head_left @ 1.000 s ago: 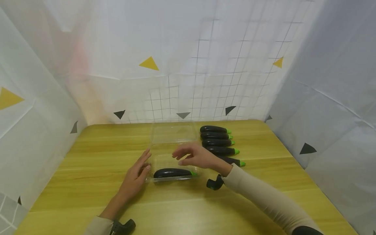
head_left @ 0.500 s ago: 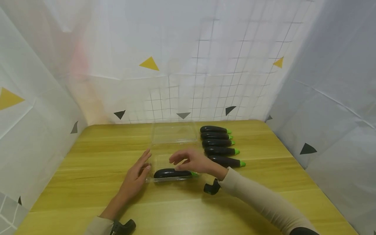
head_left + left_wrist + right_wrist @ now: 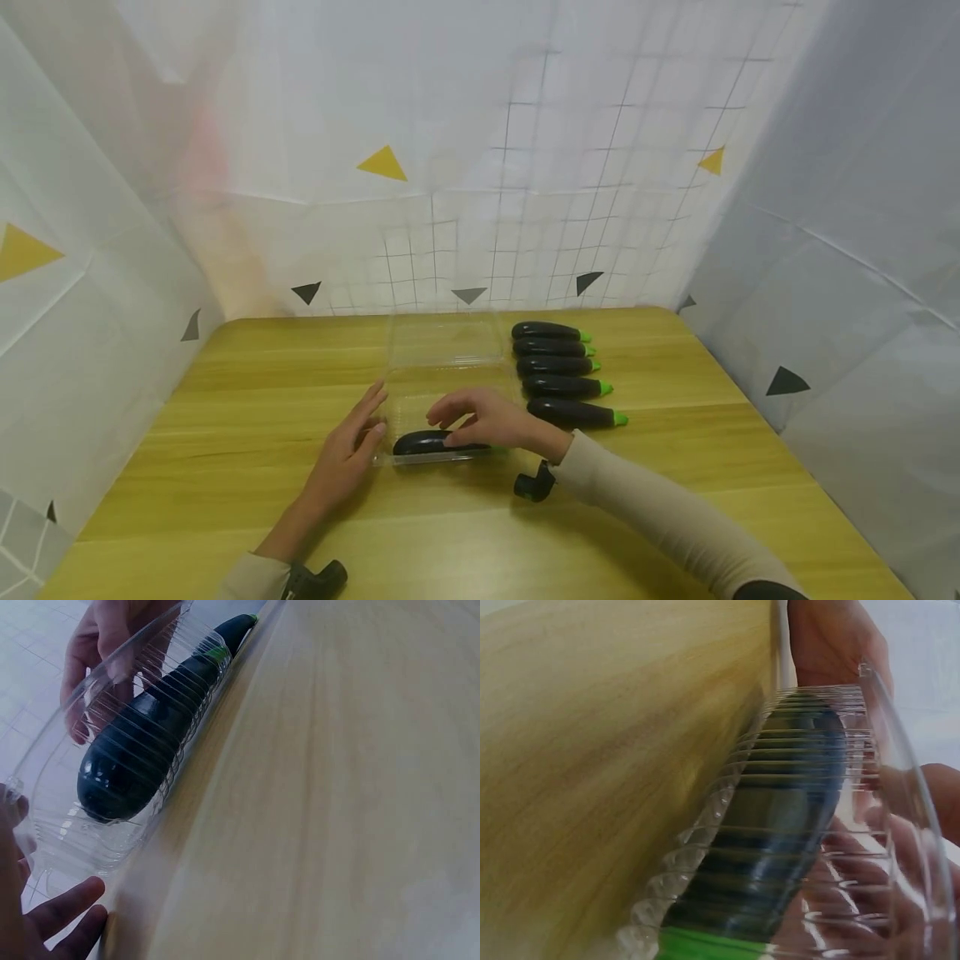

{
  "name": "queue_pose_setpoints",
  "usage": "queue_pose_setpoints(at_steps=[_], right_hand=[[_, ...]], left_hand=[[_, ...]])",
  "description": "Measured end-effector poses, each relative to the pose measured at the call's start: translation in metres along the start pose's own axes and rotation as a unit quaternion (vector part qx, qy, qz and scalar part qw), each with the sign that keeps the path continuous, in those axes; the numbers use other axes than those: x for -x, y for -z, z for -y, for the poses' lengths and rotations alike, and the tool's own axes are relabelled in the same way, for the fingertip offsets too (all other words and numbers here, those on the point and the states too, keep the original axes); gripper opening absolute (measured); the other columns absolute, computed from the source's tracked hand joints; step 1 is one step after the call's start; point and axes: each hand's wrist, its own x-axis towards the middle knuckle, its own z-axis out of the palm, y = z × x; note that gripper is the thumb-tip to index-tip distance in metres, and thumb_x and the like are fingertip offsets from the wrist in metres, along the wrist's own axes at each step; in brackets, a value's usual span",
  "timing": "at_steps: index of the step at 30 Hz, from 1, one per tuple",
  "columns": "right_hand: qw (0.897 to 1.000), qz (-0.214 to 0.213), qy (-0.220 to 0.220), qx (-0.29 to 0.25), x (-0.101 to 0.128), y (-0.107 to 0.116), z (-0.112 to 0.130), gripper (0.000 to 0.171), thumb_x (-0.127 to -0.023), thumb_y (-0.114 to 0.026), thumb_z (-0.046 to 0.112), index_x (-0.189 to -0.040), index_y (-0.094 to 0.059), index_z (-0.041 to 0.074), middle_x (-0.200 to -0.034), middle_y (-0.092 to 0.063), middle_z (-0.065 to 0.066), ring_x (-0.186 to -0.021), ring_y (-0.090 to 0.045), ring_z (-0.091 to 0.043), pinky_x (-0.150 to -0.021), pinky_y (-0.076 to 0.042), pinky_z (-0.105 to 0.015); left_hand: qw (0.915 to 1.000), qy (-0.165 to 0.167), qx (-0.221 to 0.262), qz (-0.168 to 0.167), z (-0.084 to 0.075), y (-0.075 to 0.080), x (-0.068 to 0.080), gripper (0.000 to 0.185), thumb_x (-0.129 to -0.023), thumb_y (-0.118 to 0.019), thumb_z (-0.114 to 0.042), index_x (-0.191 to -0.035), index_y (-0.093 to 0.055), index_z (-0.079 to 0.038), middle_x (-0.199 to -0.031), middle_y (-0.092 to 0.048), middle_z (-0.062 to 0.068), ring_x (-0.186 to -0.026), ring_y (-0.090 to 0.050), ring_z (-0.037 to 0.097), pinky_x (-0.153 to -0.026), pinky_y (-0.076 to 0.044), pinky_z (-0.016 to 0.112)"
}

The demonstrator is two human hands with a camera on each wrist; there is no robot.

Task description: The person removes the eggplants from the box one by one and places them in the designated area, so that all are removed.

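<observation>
A dark purple eggplant point(image 3: 420, 442) with a green stem end lies along the near side of a clear plastic clamshell box point(image 3: 450, 455). The box's lid point(image 3: 446, 337) is folded back, away from the person. My left hand point(image 3: 348, 442) rests along the box's left side with its fingers extended. Over the box, my right hand point(image 3: 491, 419) is bent loosely, its thumb overlapping the eggplant in the head view. The left wrist view has the right hand's fingers point(image 3: 77, 724) behind the eggplant point(image 3: 139, 742), seen through the clear wall. Its stem end is mostly covered in the head view.
Several more eggplants point(image 3: 557, 366) lie in a column right of the box, green stems pointing right. The wooden table point(image 3: 420, 533) meets pale wall sheets point(image 3: 480, 208) at the back and sides. A black wrist camera point(image 3: 534, 483) hangs below the right wrist.
My right hand has come down and slightly left, from above the box's middle to the eggplant inside. The left hand, box and eggplants stay where they were.
</observation>
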Motion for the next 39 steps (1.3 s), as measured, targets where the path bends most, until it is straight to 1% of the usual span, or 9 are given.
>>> queue_pose_setpoints(at_steps=[4,7,11,13,16,20,24,33,39], right_hand=[[1.000,0.018,-0.012,0.019,-0.002,-0.001,-0.001,0.042,-0.094,-0.076,0.000,-0.134,-0.067,-0.002,-0.130,-0.069,-0.009,-0.119,-0.066,-0.028,-0.095,-0.055,-0.033],[0.999,0.026,-0.017,0.023,-0.003,-0.002,-0.002,0.042,-0.093,-0.077,0.001,-0.134,-0.067,-0.002,-0.131,-0.069,-0.009,-0.120,-0.065,-0.026,-0.096,-0.055,-0.033],[0.999,0.030,-0.017,0.021,-0.004,-0.002,-0.003,0.041,-0.094,-0.077,0.001,-0.133,-0.067,-0.002,-0.131,-0.069,-0.010,-0.120,-0.065,-0.026,-0.099,-0.054,-0.039],[0.999,0.031,-0.015,0.022,-0.004,-0.002,-0.004,0.040,-0.094,-0.076,0.002,-0.133,-0.067,-0.002,-0.131,-0.069,-0.011,-0.120,-0.065,-0.027,-0.101,-0.053,-0.043],[0.999,0.034,-0.010,0.031,-0.004,-0.002,-0.005,0.039,-0.095,-0.076,0.003,-0.132,-0.068,-0.001,-0.129,-0.070,-0.009,-0.118,-0.066,-0.024,-0.102,-0.052,-0.044],[0.998,0.034,-0.006,0.044,-0.005,-0.001,-0.006,0.036,-0.095,-0.076,0.004,-0.131,-0.070,0.002,-0.126,-0.071,-0.005,-0.113,-0.067,-0.017,-0.101,-0.052,-0.040],[0.998,0.028,-0.009,0.050,-0.005,0.000,-0.007,0.036,-0.095,-0.076,0.005,-0.130,-0.071,0.005,-0.126,-0.071,-0.002,-0.112,-0.066,-0.012,-0.099,-0.053,-0.038],[0.999,0.008,-0.018,0.051,-0.001,0.006,-0.002,0.035,-0.097,-0.076,0.009,-0.132,-0.072,0.010,-0.127,-0.070,0.002,-0.114,-0.066,-0.011,-0.095,-0.053,-0.030],[0.999,0.002,-0.011,0.047,0.001,0.010,0.007,0.035,-0.097,-0.076,0.009,-0.131,-0.072,0.008,-0.128,-0.070,0.001,-0.114,-0.066,-0.013,-0.095,-0.054,-0.031]], left_hand=[[1.0000,0.001,-0.002,0.000,0.019,-0.003,0.001,0.051,-0.108,-0.055,-0.005,-0.157,-0.045,-0.010,-0.165,-0.035,0.011,-0.121,-0.064,0.039,-0.098,-0.047,0.020],[1.0000,0.000,-0.002,0.003,0.024,-0.003,0.002,0.051,-0.109,-0.056,-0.009,-0.158,-0.045,-0.015,-0.166,-0.035,0.007,-0.122,-0.065,0.034,-0.099,-0.047,0.020],[1.0000,-0.007,0.000,0.005,0.024,-0.002,0.002,0.051,-0.110,-0.055,-0.012,-0.159,-0.045,-0.017,-0.166,-0.034,0.007,-0.122,-0.064,0.032,-0.100,-0.048,0.022],[0.9999,-0.010,-0.002,0.006,0.025,-0.002,0.001,0.051,-0.110,-0.055,-0.012,-0.159,-0.044,-0.016,-0.166,-0.034,0.008,-0.122,-0.064,0.033,-0.100,-0.048,0.023],[0.9999,-0.012,-0.003,0.008,0.026,-0.002,0.000,0.051,-0.110,-0.054,-0.012,-0.160,-0.044,-0.015,-0.166,-0.034,0.008,-0.123,-0.064,0.033,-0.100,-0.048,0.023],[0.9999,-0.012,0.001,0.010,0.027,-0.002,0.000,0.051,-0.110,-0.054,-0.010,-0.160,-0.043,-0.015,-0.167,-0.033,0.008,-0.123,-0.064,0.034,-0.099,-0.047,0.021],[0.9999,-0.013,0.002,0.008,0.026,-0.002,0.001,0.052,-0.109,-0.055,-0.010,-0.159,-0.043,-0.015,-0.167,-0.034,0.007,-0.122,-0.064,0.033,-0.099,-0.046,0.019],[0.9998,-0.021,0.006,0.002,0.025,-0.003,0.001,0.051,-0.109,-0.055,-0.007,-0.158,-0.045,-0.014,-0.166,-0.035,0.007,-0.121,-0.065,0.034,-0.099,-0.045,0.016],[0.9998,-0.016,0.007,0.004,0.026,-0.003,0.001,0.052,-0.109,-0.054,-0.007,-0.159,-0.044,-0.014,-0.166,-0.034,0.008,-0.122,-0.064,0.035,-0.099,-0.044,0.016]])
